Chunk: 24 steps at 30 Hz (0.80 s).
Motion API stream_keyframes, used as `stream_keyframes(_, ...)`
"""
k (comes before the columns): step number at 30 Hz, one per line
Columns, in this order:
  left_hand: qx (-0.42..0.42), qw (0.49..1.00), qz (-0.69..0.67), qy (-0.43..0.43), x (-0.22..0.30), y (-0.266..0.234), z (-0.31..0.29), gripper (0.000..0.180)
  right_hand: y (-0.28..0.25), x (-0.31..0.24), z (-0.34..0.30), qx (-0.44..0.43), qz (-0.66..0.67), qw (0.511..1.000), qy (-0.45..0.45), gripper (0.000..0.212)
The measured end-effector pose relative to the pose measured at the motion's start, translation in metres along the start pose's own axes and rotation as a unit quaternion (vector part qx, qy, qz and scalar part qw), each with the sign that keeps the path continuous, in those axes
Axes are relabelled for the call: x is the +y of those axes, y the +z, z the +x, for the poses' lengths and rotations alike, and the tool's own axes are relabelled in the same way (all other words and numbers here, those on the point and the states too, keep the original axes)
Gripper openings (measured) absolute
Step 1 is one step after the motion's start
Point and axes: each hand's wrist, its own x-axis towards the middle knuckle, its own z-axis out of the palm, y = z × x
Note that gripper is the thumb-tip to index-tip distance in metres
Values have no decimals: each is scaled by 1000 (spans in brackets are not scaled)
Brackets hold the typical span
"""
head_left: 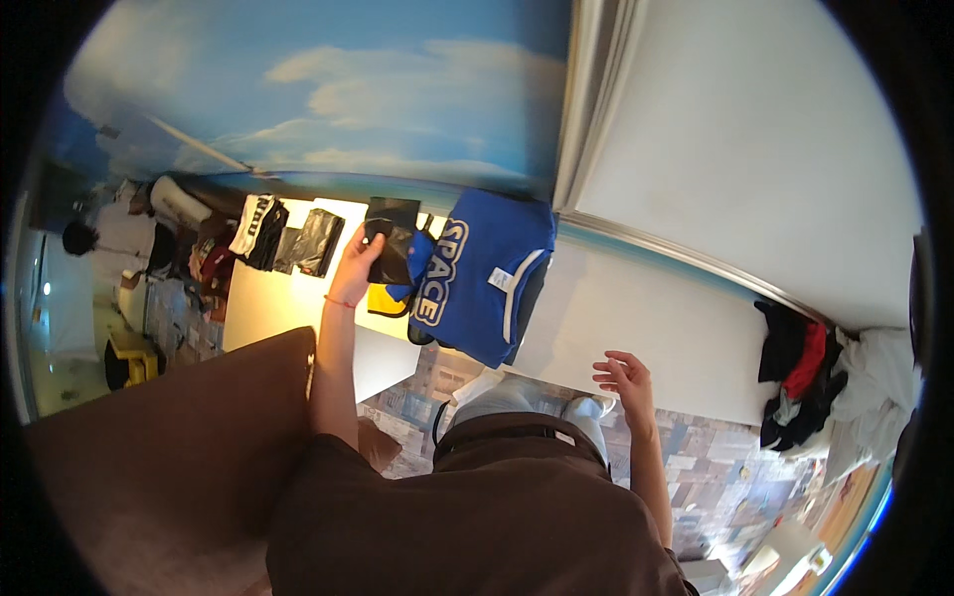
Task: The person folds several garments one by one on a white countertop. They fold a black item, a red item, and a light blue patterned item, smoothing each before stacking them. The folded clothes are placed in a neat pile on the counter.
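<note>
My left hand (360,260) pinches a flat black packet (400,236) between thumb and fingers, above the table (611,303). Just right of it lies a blue sweatshirt (492,278) with large white lettering and a pale neckband, on top of something dark. A yellow piece (386,300) shows partly from beneath, beside the sweatshirt's left side. Near the table's front edge, my right hand (626,377) hangs with its fingers apart and nothing in it.
Shiny black packets (318,241) and a folded black-and-white garment (256,233) lie to the left. Black and red clothes (800,372) and white cloth (874,387) are heaped at the right. A brown panel (179,437) stands near left. Another person (124,238) is far left.
</note>
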Motion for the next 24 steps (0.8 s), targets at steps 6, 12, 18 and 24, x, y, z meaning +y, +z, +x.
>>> stream_keyframes(6,-139,990,24,-22,-26,154,-19,58,14,-13,-11,-99,19,994,-38,41)
stream_keyframes(12,-236,965,32,-107,-114,229,-50,72,38,-15,-17,-106,213,971,-21,50)
stream_keyframes(18,-186,961,190,-69,-185,231,-68,68,28,28,5,-25,124,992,-4,31)
stream_keyframes(24,-56,946,316,46,-181,227,-46,63,19,9,11,-5,99,995,11,42)
